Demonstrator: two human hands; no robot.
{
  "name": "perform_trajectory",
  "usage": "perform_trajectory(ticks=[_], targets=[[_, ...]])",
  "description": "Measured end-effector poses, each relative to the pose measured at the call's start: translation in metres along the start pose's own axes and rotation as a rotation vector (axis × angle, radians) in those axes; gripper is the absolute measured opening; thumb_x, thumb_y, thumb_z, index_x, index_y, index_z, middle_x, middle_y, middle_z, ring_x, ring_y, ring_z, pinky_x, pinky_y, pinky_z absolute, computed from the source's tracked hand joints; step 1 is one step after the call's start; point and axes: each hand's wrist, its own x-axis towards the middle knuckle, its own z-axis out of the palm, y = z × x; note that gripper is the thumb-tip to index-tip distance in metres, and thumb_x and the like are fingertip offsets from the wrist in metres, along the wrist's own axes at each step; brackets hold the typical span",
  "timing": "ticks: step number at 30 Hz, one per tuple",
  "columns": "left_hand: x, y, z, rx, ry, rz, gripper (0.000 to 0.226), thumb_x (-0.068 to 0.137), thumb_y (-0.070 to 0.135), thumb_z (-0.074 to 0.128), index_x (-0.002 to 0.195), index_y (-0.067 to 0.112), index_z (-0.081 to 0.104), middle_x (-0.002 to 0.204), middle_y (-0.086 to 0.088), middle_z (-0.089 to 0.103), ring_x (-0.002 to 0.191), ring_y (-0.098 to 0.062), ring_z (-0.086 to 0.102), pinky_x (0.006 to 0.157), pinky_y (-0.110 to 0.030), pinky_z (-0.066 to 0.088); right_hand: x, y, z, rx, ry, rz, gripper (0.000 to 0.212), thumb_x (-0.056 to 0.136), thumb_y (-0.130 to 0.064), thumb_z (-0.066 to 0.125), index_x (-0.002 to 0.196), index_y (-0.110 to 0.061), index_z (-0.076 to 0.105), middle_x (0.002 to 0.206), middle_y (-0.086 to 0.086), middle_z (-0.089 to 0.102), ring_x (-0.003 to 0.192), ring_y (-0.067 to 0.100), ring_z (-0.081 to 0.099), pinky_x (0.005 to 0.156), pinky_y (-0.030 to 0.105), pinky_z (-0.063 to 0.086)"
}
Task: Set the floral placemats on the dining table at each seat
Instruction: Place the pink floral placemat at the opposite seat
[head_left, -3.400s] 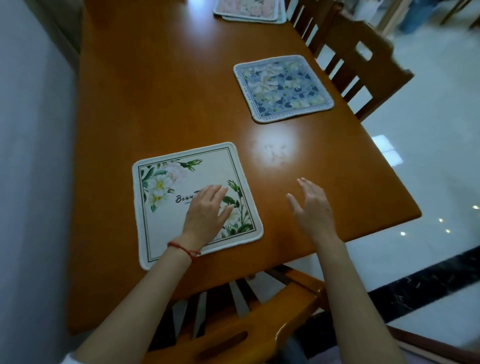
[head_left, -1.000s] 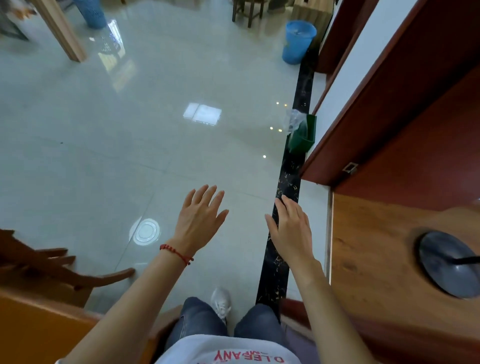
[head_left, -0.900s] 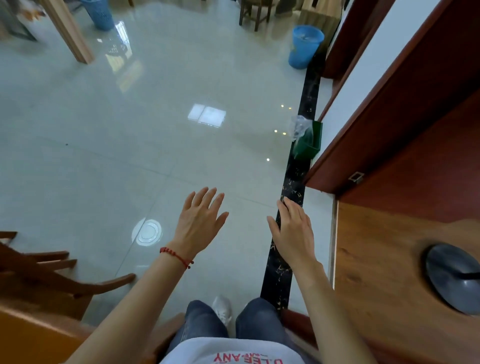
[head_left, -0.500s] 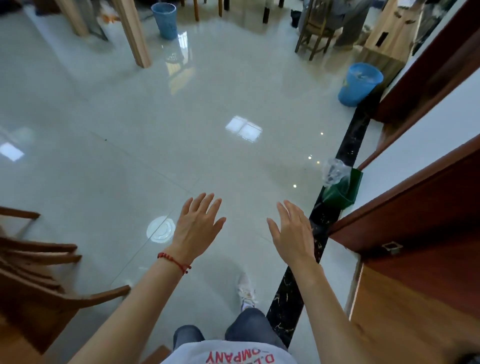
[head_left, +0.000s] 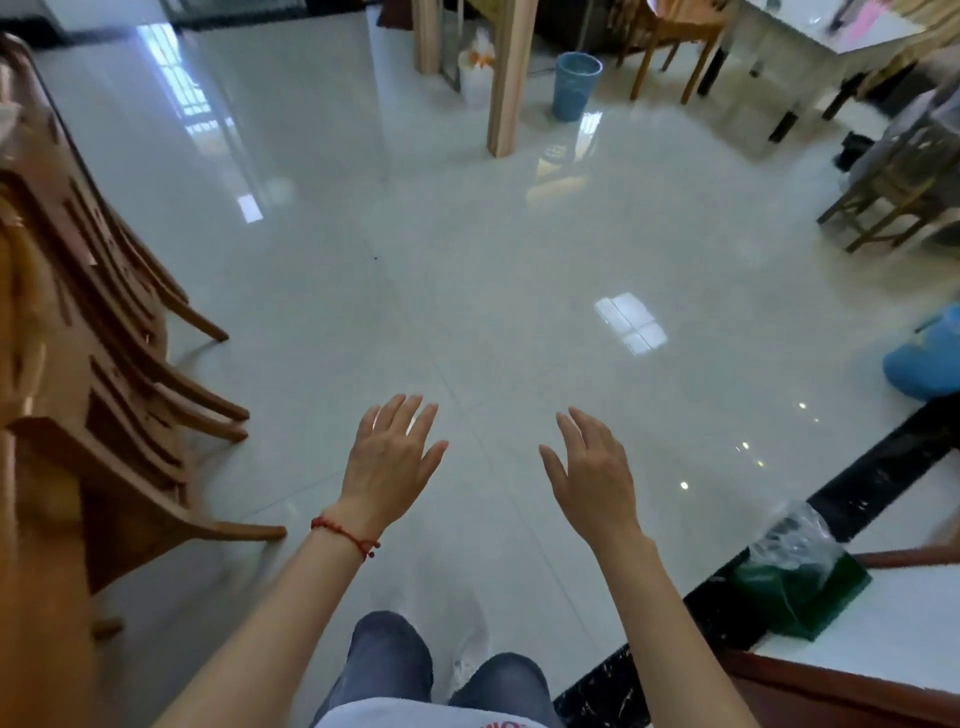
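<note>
No floral placemat and no dining worktop can be made out in this view, so where the placemats lie cannot be told. The left edge is blurred: only the backs and legs of wooden chairs (head_left: 104, 364) show there, cut off by the border. At the top right a pale table (head_left: 852, 31) is partly out of the picture, and a pink thing on it is too smeared to name.

The left hand (head_left: 389, 462), with a red string bracelet (head_left: 345, 535) on its wrist, is held out over the glossy tiled floor (head_left: 467, 260), its fingers (head_left: 410, 415) straight and spread, holding nothing. The right hand (head_left: 592, 473) is beside it, apart, fingers (head_left: 584, 431) also loose and released, holding nothing. Below them show the knees in jeans (head_left: 395, 660).

A blue bin (head_left: 576, 85) stands upright near a wooden post (head_left: 506, 78); what is inside cannot be seen. A second blue container (head_left: 930, 358) is cut by the right edge. A green bin (head_left: 800, 592) at the lower right has a clear plastic bag (head_left: 789, 535) in it, next to a black floor strip (head_left: 857, 483).
</note>
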Motion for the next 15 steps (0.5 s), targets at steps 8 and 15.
perform_trajectory(ticks=[8,15], targets=[[0.017,-0.077,0.0,0.044,-0.004,-0.236,0.046,0.083,0.039,0.038,0.109,0.008,0.06,0.108,-0.015,0.067,0.099,-0.031,0.064,0.082,-0.041,0.051,0.091,-0.064,0.038,0.05,-0.072,-0.271,0.066,0.097,-0.046,0.012,0.112,-0.004,0.06,0.112,0.016,0.064,0.102,0.032,0.063,0.083,0.04,0.051],[0.059,-0.153,0.003,0.052,-0.034,-0.375,0.049,0.085,0.039,0.036,0.112,0.006,0.061,0.111,-0.015,0.065,0.103,-0.032,0.062,0.088,-0.044,0.049,0.186,-0.124,0.07,0.07,-0.088,-0.393,0.047,0.087,-0.038,0.038,0.112,-0.004,0.061,0.112,0.016,0.064,0.101,0.032,0.063,0.084,0.04,0.051]])
